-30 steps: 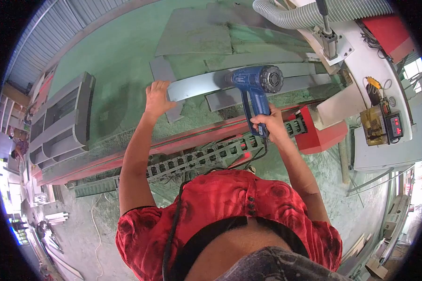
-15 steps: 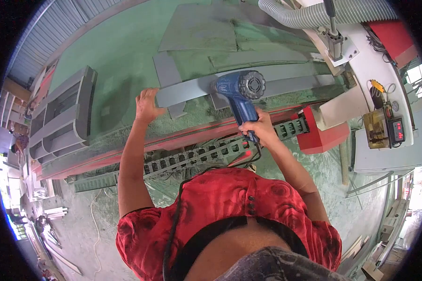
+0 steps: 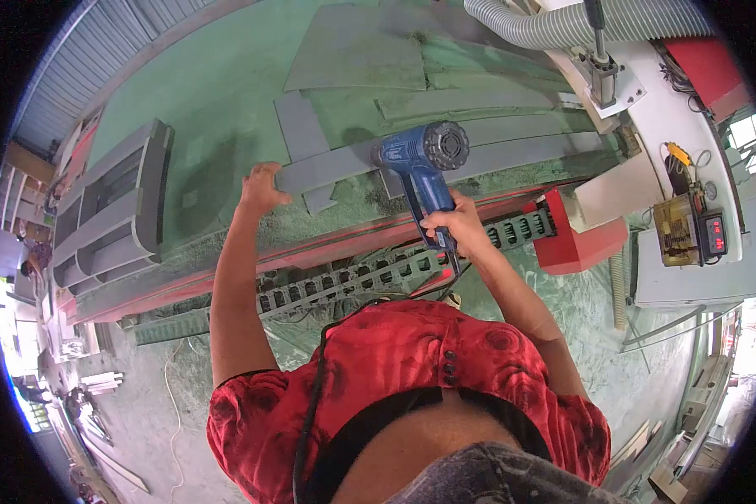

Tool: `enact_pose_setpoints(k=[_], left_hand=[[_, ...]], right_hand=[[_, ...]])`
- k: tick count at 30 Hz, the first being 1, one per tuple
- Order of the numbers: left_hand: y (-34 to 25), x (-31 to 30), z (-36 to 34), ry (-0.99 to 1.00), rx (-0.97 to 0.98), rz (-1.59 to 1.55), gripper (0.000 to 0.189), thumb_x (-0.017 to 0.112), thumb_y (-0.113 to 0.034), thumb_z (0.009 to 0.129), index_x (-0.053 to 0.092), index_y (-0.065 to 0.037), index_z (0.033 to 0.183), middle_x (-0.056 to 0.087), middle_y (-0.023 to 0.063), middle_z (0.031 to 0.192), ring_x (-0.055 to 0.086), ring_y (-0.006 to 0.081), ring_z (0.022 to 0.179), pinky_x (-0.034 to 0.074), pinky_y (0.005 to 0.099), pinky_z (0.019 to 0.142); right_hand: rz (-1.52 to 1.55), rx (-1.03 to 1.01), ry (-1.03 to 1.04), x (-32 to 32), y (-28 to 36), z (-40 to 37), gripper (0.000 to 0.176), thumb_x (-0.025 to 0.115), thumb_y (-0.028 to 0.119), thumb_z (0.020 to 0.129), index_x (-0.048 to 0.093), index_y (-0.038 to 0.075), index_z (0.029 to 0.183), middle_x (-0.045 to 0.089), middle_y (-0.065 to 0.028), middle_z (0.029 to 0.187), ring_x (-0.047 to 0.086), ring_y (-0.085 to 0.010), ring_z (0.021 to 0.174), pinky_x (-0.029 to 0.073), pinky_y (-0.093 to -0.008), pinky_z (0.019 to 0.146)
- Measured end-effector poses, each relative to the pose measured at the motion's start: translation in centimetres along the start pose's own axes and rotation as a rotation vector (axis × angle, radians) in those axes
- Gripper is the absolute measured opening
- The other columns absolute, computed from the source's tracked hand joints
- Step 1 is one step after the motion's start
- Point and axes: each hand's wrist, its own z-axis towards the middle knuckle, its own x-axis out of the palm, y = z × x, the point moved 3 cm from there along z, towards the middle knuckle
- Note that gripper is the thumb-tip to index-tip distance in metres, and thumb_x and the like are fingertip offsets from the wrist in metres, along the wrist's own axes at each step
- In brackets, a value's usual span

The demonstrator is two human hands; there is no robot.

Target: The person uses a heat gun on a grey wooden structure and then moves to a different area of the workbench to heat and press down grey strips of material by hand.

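A blue heat gun (image 3: 428, 160) is in my right hand (image 3: 459, 225), fingers wrapped round its handle. Its nozzle points left, over a long flat grey strip (image 3: 323, 170). My left hand (image 3: 263, 188) grips the strip's left end between thumb and fingers. The right part of that strip is hidden behind the heat gun. Beneath it, a second grey piece (image 3: 298, 126) lies crosswise on the green worktop. From the handle, a black cord runs down and across my front.
A slatted grey frame (image 3: 113, 206) lies at the left. A large grey sheet (image 3: 357, 50) and several grey strips (image 3: 512, 128) lie farther back. On the right stand a red box-like part (image 3: 581, 244), a controller with red digits (image 3: 713, 235) and a ribbed hose (image 3: 563, 25).
The heat gun has tilted and shifted slightly left and down. The strip's left end has moved a little left, with my left hand still on it.
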Motion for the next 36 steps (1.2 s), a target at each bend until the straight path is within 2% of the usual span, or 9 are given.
enact_pose_setpoints(k=[5, 8, 13, 17, 23, 26, 32, 34, 36], left_hand=[[-4.4, -2.1, 0.9, 0.142, -0.044, 0.197, 0.093, 0.081, -0.035, 0.050, 0.043, -0.011, 0.131, 0.046, 0.0126, 0.131, 0.036, 0.0315, 0.127, 0.031, 0.0513, 0.102], [-7.9, -1.3, 3.0, 0.103, 0.043, 0.128, 0.099, 0.082, -0.034, 0.050, 0.038, -0.012, 0.135, 0.042, 0.0135, 0.135, 0.034, 0.0313, 0.129, 0.030, 0.0548, 0.101], [-14.1, 2.4, 6.2, 0.141, 0.293, 0.052, 0.092, 0.079, -0.031, 0.057, 0.037, -0.008, 0.136, 0.040, 0.0145, 0.137, 0.035, 0.0321, 0.129, 0.031, 0.0508, 0.102], [-16.4, 3.4, 7.0, 0.189, 0.273, 0.074, 0.090, 0.078, -0.028, 0.057, 0.038, -0.006, 0.135, 0.040, 0.0145, 0.136, 0.036, 0.0321, 0.128, 0.032, 0.0498, 0.101], [-15.6, 3.4, 7.2, 0.166, 0.253, 0.046, 0.089, 0.079, -0.027, 0.054, 0.041, -0.007, 0.133, 0.042, 0.0148, 0.133, 0.039, 0.0316, 0.125, 0.034, 0.0471, 0.101], [-15.9, 2.7, 6.3, 0.084, 0.222, 0.023, 0.086, 0.079, -0.027, 0.053, 0.044, -0.007, 0.130, 0.045, 0.0146, 0.129, 0.042, 0.0307, 0.122, 0.035, 0.0455, 0.099], [-15.5, -1.1, 4.6, -0.145, 0.305, 0.051, 0.080, 0.079, -0.027, 0.050, 0.049, -0.008, 0.123, 0.049, 0.0113, 0.116, 0.049, 0.0292, 0.111, 0.039, 0.0429, 0.091], [-15.3, -2.2, 4.0, -0.273, 0.381, 0.060, 0.078, 0.077, -0.025, 0.049, 0.050, -0.008, 0.121, 0.050, 0.0106, 0.108, 0.051, 0.0306, 0.103, 0.039, 0.0425, 0.084], [-15.1, -2.9, 3.4, -0.289, 0.371, 0.073, 0.078, 0.077, -0.024, 0.049, 0.050, -0.008, 0.120, 0.050, 0.0105, 0.108, 0.051, 0.0304, 0.103, 0.039, 0.0422, 0.085]], right_hand=[[-0.002, -0.022, -0.074, -2.0, 1.0, -0.3, 0.036, 0.069, -0.005, 0.062, 0.052, -0.002, 0.094, 0.059, -0.0077, 0.071, 0.057, -0.0146, 0.051, 0.047, -0.0278, 0.047], [0.003, -0.053, -0.111, -3.7, 1.7, -0.5, 0.036, 0.069, -0.005, 0.062, 0.052, -0.002, 0.093, 0.059, -0.0081, 0.072, 0.057, -0.0143, 0.051, 0.047, -0.0276, 0.045], [-0.011, -0.124, -0.228, -5.7, 3.6, -2.1, 0.031, 0.069, -0.002, 0.061, 0.054, 0.000, 0.089, 0.058, -0.0059, 0.065, 0.056, -0.0136, 0.050, 0.044, -0.0273, 0.045], [-0.040, -0.117, -0.274, -8.3, 3.6, -3.0, 0.030, 0.069, -0.001, 0.061, 0.054, 0.000, 0.087, 0.058, -0.0062, 0.066, 0.056, -0.0137, 0.050, 0.044, -0.0277, 0.046], [-0.069, -0.140, -0.342, -10.3, 4.5, -4.0, 0.028, 0.070, 0.000, 0.063, 0.054, 0.001, 0.086, 0.059, -0.0077, 0.067, 0.057, -0.0147, 0.050, 0.046, -0.0280, 0.046], [-0.068, -0.156, -0.334, -10.7, 5.2, -4.2, 0.028, 0.070, 0.001, 0.063, 0.054, 0.001, 0.085, 0.059, -0.0073, 0.067, 0.057, -0.0147, 0.050, 0.046, -0.0272, 0.047], [-0.027, -0.148, -0.342, -10.6, 5.8, -3.5, 0.034, 0.070, 0.001, 0.061, 0.054, 0.000, 0.091, 0.058, -0.0061, 0.066, 0.056, -0.0141, 0.051, 0.044, -0.0264, 0.048], [-0.024, -0.162, -0.306, -10.5, 5.7, -3.0, 0.037, 0.070, 0.001, 0.061, 0.053, 0.000, 0.094, 0.059, -0.0066, 0.067, 0.057, -0.0140, 0.051, 0.045, -0.0264, 0.048], [-0.016, -0.162, -0.297, -10.0, 5.6, -2.7, 0.037, 0.071, 0.001, 0.061, 0.053, 0.000, 0.094, 0.059, -0.0067, 0.067, 0.057, -0.0142, 0.051, 0.045, -0.0265, 0.047]])
